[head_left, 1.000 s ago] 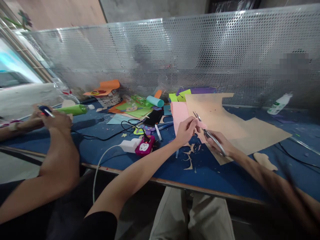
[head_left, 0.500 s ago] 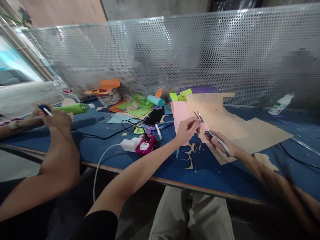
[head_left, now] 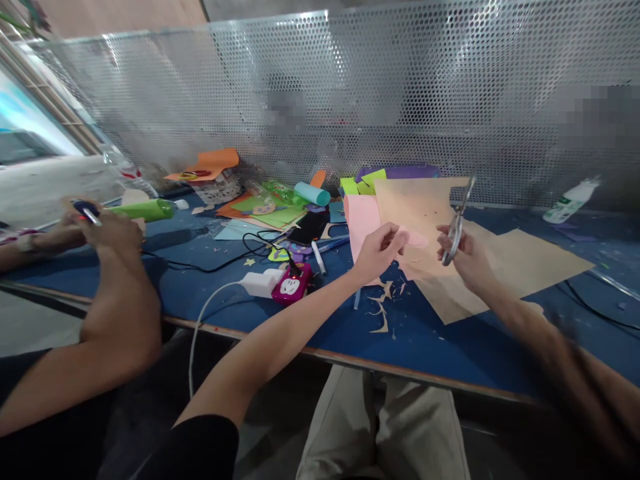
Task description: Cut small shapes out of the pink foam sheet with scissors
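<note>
Between the thumb and fingers of my left hand (head_left: 383,252) is a small rounded piece of pink paper (head_left: 416,239). My right hand (head_left: 467,261) is wrapped round the handles of a pair of scissors (head_left: 459,223), whose blades point up and away from the pink piece. Beneath both hands lies a large sheet of tan paper (head_left: 490,257) with cut edges. A bigger pink sheet (head_left: 361,223), curled at its left side, rests partly under the tan one. Thin paper scraps (head_left: 383,313) are scattered on the blue table (head_left: 320,337) in front of my left hand.
A magenta power adapter (head_left: 293,285) with a white charger (head_left: 260,283) sits left of my forearm, its cable hanging over the edge. A white glue bottle (head_left: 571,201) stands tilted at the right. At left, another person's hands (head_left: 107,230) hold a dark tool near a green bottle (head_left: 150,210).
My right hand has drawn the scissors away to the right and turned their blades upward. The pink piece stays in my left hand, now clear of the blades.
</note>
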`<state>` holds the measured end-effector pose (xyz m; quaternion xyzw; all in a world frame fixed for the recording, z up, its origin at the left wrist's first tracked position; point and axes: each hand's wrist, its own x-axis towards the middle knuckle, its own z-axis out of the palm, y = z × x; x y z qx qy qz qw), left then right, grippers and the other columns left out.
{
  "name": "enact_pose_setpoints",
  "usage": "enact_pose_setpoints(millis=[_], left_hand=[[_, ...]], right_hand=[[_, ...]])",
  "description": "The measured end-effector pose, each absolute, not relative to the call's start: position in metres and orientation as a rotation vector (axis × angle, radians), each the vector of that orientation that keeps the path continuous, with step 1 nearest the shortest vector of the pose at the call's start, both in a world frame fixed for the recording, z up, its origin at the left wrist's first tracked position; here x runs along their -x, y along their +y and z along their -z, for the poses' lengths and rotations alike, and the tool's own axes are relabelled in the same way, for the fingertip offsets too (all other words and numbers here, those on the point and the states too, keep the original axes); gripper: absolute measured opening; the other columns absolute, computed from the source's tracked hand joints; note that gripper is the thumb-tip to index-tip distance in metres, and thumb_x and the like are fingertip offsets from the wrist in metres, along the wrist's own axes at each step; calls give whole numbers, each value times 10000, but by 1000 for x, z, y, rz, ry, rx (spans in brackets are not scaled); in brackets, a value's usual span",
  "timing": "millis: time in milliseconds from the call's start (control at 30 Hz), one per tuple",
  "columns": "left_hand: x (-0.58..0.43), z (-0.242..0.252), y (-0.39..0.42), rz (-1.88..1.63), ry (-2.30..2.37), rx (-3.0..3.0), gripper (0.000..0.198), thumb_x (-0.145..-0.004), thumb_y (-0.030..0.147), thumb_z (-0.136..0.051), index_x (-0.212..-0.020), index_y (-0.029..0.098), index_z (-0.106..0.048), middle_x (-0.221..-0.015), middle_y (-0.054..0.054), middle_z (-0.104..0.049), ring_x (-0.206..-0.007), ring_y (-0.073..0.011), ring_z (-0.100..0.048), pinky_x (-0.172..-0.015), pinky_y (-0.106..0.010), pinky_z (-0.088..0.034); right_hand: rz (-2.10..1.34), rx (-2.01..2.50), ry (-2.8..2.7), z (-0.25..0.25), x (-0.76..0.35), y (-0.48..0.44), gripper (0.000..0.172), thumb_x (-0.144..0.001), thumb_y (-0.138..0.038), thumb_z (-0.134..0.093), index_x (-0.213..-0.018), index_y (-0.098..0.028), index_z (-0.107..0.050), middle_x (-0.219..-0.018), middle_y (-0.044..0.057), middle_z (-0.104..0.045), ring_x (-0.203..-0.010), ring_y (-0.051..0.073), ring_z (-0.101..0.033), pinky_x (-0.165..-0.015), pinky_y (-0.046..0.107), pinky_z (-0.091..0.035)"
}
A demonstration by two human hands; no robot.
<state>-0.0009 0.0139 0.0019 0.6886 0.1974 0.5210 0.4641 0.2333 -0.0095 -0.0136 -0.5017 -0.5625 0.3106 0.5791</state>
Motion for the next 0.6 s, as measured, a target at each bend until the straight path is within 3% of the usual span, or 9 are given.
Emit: enact_pose_setpoints(millis=[167, 267, 367, 600], left_hand=[[-1, 0, 15, -1287, 544, -1718, 493, -989, 671, -665, -919, 186, -613, -721, 0, -615, -608, -107, -528, -570, -261, -421], [0, 3, 20, -1330, 630, -1719, 451, -978, 628, -698, -934, 185, -622, -711, 7, -601, -604, -108, -507, -557, -258, -392], [0, 5, 22, -1333, 664, -1767, 420, -965, 593, -720, -929, 182, -636, -686, 14, -594, -590, -105, -475, -560, -258, -367], [-5, 9, 12, -1172, 578, -1853, 408, -1012, 574, -654, -1052, 170, -691, -823, -41, -753, -586, -105, -486, -571, -263, -370]], right_hand=[[-856, 1060, -1260, 22, -239, -3, 509, -884, -633, -550, -1076, -185, -694, -909, 43, -618, -547, 102, -555, -513, 261, -486], [-858, 1045, -1382, 23, -228, -11, 522, -817, -546, -701, -1202, -193, -689, -1038, 101, -706, -604, 123, -593, -551, 273, -509], [-861, 945, -1391, 19, -212, -21, 700, -711, -430, -833, -1357, -262, -620, -1213, 118, -720, -723, 159, -646, -651, 303, -548], [-731, 1080, -1328, 8, -195, -36, 570, -756, -357, -806, -1294, -216, -683, -816, 21, -735, -535, 107, -542, -504, 253, -476]])
